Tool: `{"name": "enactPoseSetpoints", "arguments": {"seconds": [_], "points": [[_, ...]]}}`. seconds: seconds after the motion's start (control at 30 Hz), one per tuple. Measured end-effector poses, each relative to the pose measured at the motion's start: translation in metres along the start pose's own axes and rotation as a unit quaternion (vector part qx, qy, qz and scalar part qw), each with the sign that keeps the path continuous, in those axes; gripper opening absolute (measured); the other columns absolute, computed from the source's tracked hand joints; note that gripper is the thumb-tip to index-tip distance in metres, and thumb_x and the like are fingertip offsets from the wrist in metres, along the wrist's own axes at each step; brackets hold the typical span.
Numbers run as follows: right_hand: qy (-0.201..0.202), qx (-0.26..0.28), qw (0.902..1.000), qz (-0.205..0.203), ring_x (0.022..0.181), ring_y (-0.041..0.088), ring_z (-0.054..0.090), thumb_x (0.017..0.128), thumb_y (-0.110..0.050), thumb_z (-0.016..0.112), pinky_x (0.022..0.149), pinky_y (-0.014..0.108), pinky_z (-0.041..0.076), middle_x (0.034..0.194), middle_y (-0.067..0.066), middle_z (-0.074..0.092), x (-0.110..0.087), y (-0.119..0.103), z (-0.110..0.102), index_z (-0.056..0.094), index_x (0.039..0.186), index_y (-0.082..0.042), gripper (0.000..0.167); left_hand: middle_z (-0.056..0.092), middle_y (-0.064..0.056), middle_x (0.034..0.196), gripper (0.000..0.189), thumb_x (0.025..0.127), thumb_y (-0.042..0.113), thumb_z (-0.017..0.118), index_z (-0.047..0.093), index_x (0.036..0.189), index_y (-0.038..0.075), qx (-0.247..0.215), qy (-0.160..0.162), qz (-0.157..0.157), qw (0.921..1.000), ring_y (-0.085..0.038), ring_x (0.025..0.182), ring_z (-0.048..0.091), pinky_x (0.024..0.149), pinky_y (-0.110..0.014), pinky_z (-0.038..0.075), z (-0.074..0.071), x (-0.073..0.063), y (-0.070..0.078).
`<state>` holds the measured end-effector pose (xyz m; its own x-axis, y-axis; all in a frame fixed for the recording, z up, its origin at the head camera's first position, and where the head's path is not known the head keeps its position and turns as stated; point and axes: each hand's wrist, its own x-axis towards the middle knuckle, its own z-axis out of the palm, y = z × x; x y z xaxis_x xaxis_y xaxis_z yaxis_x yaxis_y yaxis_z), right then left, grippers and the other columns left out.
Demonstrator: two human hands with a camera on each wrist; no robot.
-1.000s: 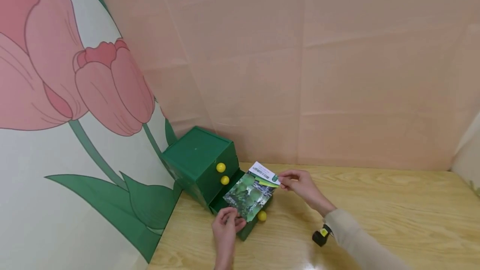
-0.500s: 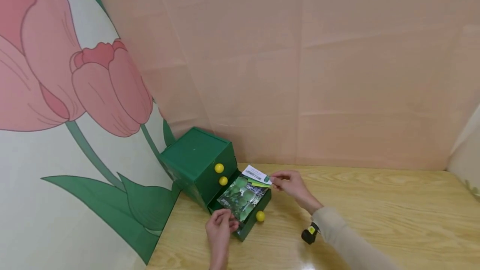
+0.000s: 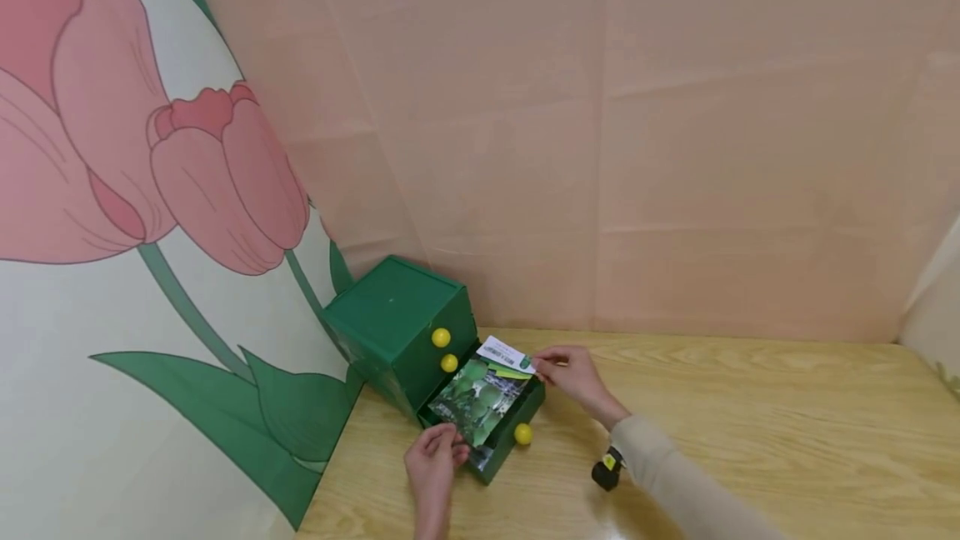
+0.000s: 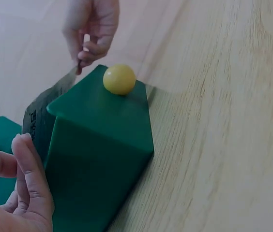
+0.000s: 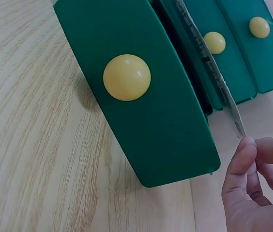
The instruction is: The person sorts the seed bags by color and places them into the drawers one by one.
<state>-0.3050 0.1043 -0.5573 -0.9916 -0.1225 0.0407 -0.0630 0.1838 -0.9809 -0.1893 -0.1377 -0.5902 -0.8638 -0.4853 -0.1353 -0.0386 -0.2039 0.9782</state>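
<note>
A flat, glossy printed packet [image 3: 480,402], with a green plant photo and a white lettered header, lies slightly tilted over the pulled-out bottom drawer [image 3: 507,450] of a small green cabinet [image 3: 396,307]. My left hand [image 3: 432,461] pinches its near left corner between thumb and fingertips. At the far right corner, by the header, my right hand [image 3: 573,377] pinches the edge. In the right wrist view the packet [image 5: 214,72] appears edge-on behind the drawer's front [image 5: 170,125]. Another dark printed piece [image 3: 480,458] shows inside the drawer, partly hidden beneath the packet.
Yellow round knobs mark the drawers: one [image 3: 522,434] on the pulled-out drawer, two [image 3: 441,337] on the closed ones above. The cabinet stands on a wood-grain table [image 3: 750,415], beside a tulip-painted wall [image 3: 217,307] and a pink cloth backdrop [image 3: 675,148].
Both hands have moved left and the packet has come down with them into the drawer's opening. Both still hold it; cabinet and drawer have stayed put.
</note>
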Motion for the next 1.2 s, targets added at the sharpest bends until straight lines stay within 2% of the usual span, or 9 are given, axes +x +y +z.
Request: {"name": "enactPoseSetpoints", "arguments": {"seconds": [0.13, 0.33, 0.57, 0.77, 0.97, 1.13, 1.2], "points": [[-0.002, -0.013, 0.9998, -0.011, 0.074, 0.013, 0.065, 0.102, -0.007, 0.072, 0.061, 0.021, 0.058, 0.093, 0.018, 0.076, 0.003, -0.001, 0.006, 0.078, 0.114, 0.006, 0.019, 0.073, -0.010, 0.077, 0.012, 0.098, -0.004, 0.066, 0.072, 0.104, -0.013, 0.002, 0.006, 0.009, 0.9999, -0.015, 0.061, 0.071, 0.057, -0.023, 0.062, -0.003, 0.002, 0.001], [0.010, -0.030, 0.9994, -0.014, 0.069, 0.013, 0.068, 0.100, -0.004, 0.073, 0.067, 0.038, 0.067, 0.087, 0.014, 0.076, 0.010, 0.002, 0.014, 0.079, 0.108, 0.005, 0.014, 0.074, -0.008, 0.076, 0.014, 0.099, -0.002, 0.067, 0.071, 0.107, -0.013, 0.001, 0.008, 0.005, 1.0000, -0.013, 0.062, 0.071, 0.058, -0.022, 0.062, -0.006, 0.007, 0.001], [0.016, -0.031, 0.9992, -0.020, 0.065, 0.012, 0.068, 0.098, 0.000, 0.073, 0.062, 0.030, 0.066, 0.084, 0.014, 0.077, 0.013, 0.001, 0.023, 0.079, 0.105, 0.007, 0.012, 0.074, -0.007, 0.077, 0.016, 0.099, 0.001, 0.068, 0.070, 0.106, -0.013, 0.001, 0.010, 0.001, 0.9999, -0.013, 0.063, 0.070, 0.058, -0.022, 0.062, -0.011, 0.012, -0.004], [0.020, -0.051, 0.9984, -0.015, 0.067, 0.012, 0.068, 0.100, 0.000, 0.071, 0.063, 0.031, 0.066, 0.085, 0.011, 0.076, 0.016, -0.002, 0.027, 0.080, 0.105, 0.005, 0.012, 0.073, -0.006, 0.075, 0.015, 0.099, 0.000, 0.067, 0.069, 0.105, -0.013, -0.003, 0.007, -0.003, 1.0000, -0.012, 0.062, 0.069, 0.057, -0.022, 0.062, -0.011, 0.014, -0.006], [0.020, -0.060, 0.9980, -0.009, 0.067, 0.012, 0.068, 0.100, 0.000, 0.071, 0.060, 0.025, 0.063, 0.085, 0.009, 0.075, 0.018, -0.002, 0.028, 0.080, 0.104, 0.003, 0.011, 0.073, -0.006, 0.075, 0.015, 0.100, 0.001, 0.066, 0.069, 0.105, -0.013, -0.005, 0.007, -0.009, 0.9999, -0.012, 0.062, 0.070, 0.058, -0.021, 0.061, -0.009, 0.013, -0.005], [0.018, -0.058, 0.9981, -0.015, 0.066, 0.013, 0.068, 0.099, 0.000, 0.071, 0.062, 0.032, 0.066, 0.086, 0.011, 0.074, 0.017, -0.002, 0.029, 0.080, 0.104, 0.004, 0.011, 0.074, -0.006, 0.075, 0.015, 0.100, 0.002, 0.067, 0.069, 0.105, -0.012, -0.010, 0.008, -0.014, 0.9998, -0.012, 0.062, 0.070, 0.058, -0.021, 0.062, -0.011, 0.016, -0.007], [0.018, -0.054, 0.9982, -0.018, 0.065, 0.012, 0.068, 0.099, 0.001, 0.072, 0.065, 0.039, 0.068, 0.087, 0.012, 0.075, 0.018, -0.003, 0.030, 0.080, 0.105, 0.005, 0.011, 0.074, -0.006, 0.075, 0.016, 0.101, 0.003, 0.068, 0.069, 0.105, -0.012, -0.008, 0.011, -0.016, 0.9998, -0.012, 0.063, 0.070, 0.058, -0.022, 0.062, -0.011, 0.017, -0.007]]}}
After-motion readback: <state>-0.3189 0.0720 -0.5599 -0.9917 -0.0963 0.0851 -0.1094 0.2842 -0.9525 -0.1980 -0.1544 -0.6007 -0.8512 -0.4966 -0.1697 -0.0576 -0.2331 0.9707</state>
